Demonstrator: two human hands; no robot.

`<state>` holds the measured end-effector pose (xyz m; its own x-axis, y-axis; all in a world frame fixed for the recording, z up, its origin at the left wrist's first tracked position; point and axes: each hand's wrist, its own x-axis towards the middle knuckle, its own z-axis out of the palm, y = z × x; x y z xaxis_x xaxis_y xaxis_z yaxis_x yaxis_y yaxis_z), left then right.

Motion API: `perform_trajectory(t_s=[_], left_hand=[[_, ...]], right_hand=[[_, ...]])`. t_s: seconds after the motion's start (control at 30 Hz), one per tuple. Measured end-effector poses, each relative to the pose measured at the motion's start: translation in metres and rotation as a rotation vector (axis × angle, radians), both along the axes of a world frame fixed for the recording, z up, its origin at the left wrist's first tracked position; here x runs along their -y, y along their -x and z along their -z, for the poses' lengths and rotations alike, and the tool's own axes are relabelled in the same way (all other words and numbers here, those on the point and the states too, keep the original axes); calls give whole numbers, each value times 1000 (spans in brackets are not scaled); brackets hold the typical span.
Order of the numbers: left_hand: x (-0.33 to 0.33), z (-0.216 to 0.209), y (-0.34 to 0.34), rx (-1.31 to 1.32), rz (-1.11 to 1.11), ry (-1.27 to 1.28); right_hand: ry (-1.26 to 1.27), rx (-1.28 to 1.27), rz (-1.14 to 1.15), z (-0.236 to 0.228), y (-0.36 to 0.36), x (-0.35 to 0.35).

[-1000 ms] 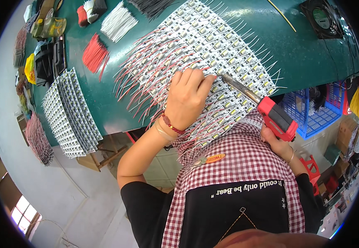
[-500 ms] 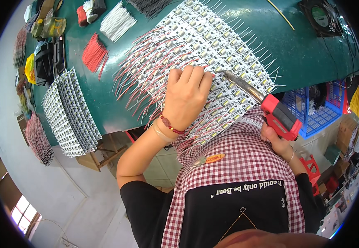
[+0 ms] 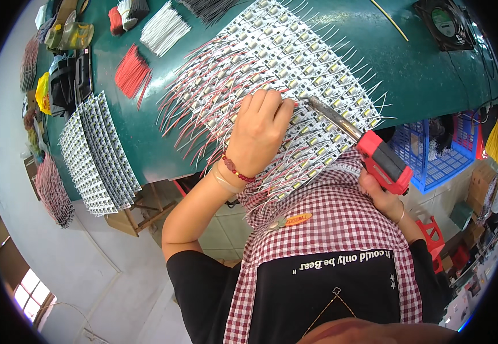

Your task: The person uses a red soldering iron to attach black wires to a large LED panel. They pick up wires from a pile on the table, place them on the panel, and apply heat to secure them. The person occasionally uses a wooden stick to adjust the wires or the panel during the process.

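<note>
A large sheet of small LED circuit boards [image 3: 312, 69] lies on the green table, with rows of red and white wires soldered along it. My left hand [image 3: 260, 129] rests over its middle, fingertips pinched together at a thin wire [image 3: 284, 90] whose held part the fingers mostly hide. From the right, my right hand [image 3: 380, 194] grips a red and black soldering gun [image 3: 382, 159] by its handle. Its metal barrel slants up and left, and the tip is at the boards just beside my left fingertips.
Further sheets of boards [image 3: 94, 157] are stacked at the table's left edge. Beyond are bundles of red wires [image 3: 132, 71], white wires [image 3: 165, 28] and black wires [image 3: 209, 8]. A small fan [image 3: 445, 24] stands far right. Below the table edge is a blue crate [image 3: 432, 152].
The soldering gun and my right hand have shifted slightly left and up. My left hand has barely moved, staying pinched at the same spot.
</note>
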<state>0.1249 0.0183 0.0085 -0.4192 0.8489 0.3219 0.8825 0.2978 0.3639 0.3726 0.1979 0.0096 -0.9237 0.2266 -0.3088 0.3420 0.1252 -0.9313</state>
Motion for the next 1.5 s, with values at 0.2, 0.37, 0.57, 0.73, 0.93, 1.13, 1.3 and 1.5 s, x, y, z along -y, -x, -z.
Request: perform_trajectory(t_s=[0.2,0.37,0.57,0.73,0.93,1.13,1.3,1.5], left_hand=[[-1,-4,0,-64,-6,16],[-4,-7,2,-53,-7,19],[-1,-16,0,119,-93,-185],[-3,-1,-16,217,-41,-162],[-2,7,-17,200,-38,-148],[-1,1,-22,39,-47,-40],[-4,-2,-23,-93,-85,20],[-6,-2,-25,-82,-111,-38]], right_hand=[[138,32,64,-4,-3,-1],[202,28,79,-6,-5,-1],[270,7,182,-3,-18,-5],[212,53,67,7,-31,-12],[184,58,19,10,-38,-13],[189,63,2,9,-34,-13],[187,81,26,11,-35,-11],[177,83,67,2,-24,-5]])
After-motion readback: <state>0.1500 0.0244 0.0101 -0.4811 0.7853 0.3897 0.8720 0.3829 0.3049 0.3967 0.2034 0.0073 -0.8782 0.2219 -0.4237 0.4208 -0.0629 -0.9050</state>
